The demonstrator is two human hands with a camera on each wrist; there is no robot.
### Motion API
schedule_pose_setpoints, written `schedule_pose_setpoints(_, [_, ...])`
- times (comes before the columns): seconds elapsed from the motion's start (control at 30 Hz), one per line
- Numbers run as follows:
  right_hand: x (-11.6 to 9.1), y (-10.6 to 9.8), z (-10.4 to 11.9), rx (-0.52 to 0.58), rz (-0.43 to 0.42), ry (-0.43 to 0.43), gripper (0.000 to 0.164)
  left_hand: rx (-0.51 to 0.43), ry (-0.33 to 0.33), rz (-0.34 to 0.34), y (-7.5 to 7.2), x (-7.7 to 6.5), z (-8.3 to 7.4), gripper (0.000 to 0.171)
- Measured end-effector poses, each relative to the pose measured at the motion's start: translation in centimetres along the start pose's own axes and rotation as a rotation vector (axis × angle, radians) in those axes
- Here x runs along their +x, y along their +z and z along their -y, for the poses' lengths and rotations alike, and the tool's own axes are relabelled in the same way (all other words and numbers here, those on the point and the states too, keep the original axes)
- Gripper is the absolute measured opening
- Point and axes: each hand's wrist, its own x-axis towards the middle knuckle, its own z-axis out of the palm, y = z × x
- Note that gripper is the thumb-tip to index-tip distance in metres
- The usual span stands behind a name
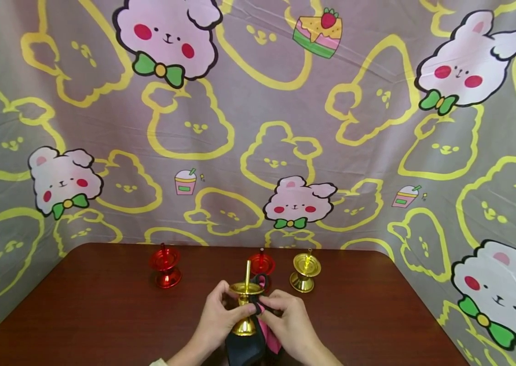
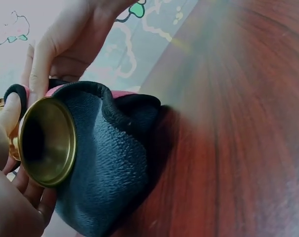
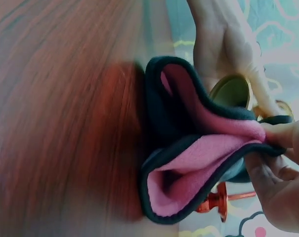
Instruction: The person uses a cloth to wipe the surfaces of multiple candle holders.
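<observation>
Your shiny gold candle holder with a round dish and thin spike lies inside your left hand, between it and your right hand, raised above the dark red-brown wood-grain table. In the head view its long axis runs nearly vertical, the spike pointing up and the flared foot down; it is tilted, since the left wrist view looks into the hollow of that foot. Your left fingers and thumb are curled around its stem, grasping it. Your right fingers and thumb are closed in a pinch on a soft blue-black cloth with a pink inner side, bunched against the holder's right side and hanging below it. Beyond the holder, a shiny red candle holder stands to its left, another red candle holder, partly hidden, just behind it, and a second gold candle holder to its right.
</observation>
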Motion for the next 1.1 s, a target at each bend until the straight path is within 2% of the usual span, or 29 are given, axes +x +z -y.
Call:
schedule_pose_setpoints(0.13, [0.3,-0.9,-0.7,0.091,0.058,0.058,0.024,0.013,0.006,0.05,-0.5,0.0,-0.5,0.035])
schedule_pose_setpoints(0.27, [0.7,-2.0,-1.7,0.187,0.139,0.07,0.026,-0.053,-0.013,0.14,-1.1,-0.1,-1.1,0.029])
schedule_pose_setpoints(0.43, [0.9,-2.6,-2.5,0.257,0.237,0.02,0.025,-0.157,-0.061,0.232,-1.5,-0.1,-1.3,0.034])
schedule_pose_setpoints(0.57, [1.0,-2.4,-2.5,0.255,0.263,-0.008,0.026,-0.162,-0.055,0.284,-1.6,-0.1,-1.1,0.039])
schedule_pose_setpoints(0.7, [1.0,-2.3,-2.2,0.23,0.258,-0.014,0.026,-0.165,-0.045,0.312,-1.7,0.0,-1.1,0.041])
schedule_pose_setpoints(0.87, [1.0,-2.3,-1.9,0.201,0.242,-0.027,0.026,-0.191,-0.019,0.315,-1.6,0.1,-0.9,0.04])
schedule_pose_setpoints(0.97, [1.0,-2.2,-1.6,0.189,0.24,-0.015,0.026,-0.204,-0.008,0.311,-1.6,0.1,-0.9,0.041])
schedule_pose_setpoints(1.1, [1.0,-2.2,-1.3,0.171,0.235,0.027,0.025,-0.216,-0.024,0.298,-1.6,0.2,-0.9,0.039])
